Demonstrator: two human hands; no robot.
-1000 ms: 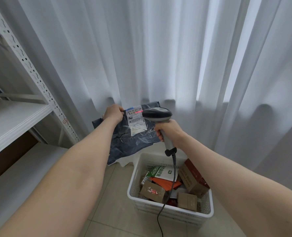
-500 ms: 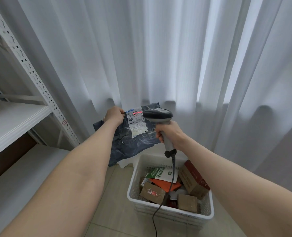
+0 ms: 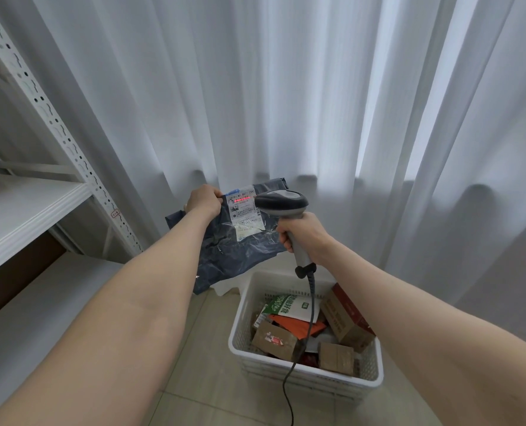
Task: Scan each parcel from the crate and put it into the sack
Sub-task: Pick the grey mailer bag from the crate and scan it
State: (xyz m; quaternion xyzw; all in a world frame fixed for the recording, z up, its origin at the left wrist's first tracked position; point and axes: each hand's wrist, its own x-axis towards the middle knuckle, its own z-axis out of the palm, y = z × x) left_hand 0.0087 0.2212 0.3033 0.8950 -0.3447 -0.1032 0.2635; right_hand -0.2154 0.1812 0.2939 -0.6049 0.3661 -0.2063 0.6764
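My left hand [image 3: 204, 202] grips the top edge of a dark grey plastic parcel bag [image 3: 231, 255] and holds it up in front of the curtain. A white shipping label [image 3: 245, 216] faces me, with a red scan line across its upper part. My right hand [image 3: 304, 235] grips the handle of a grey barcode scanner [image 3: 281, 204], whose head points at the label from the right. Below, a white plastic crate [image 3: 304, 375] on the floor holds several cardboard boxes and flat parcels. The sack is not in view.
White metal shelving [image 3: 24, 207] stands at the left with a perforated upright. White curtains [image 3: 286, 87] hang across the back and right. The scanner's black cable [image 3: 289, 388] drops over the crate to the tiled floor [image 3: 200, 364].
The parcel and scanner have stayed together with the red line on the label; both hands shifted only slightly to the right and down.
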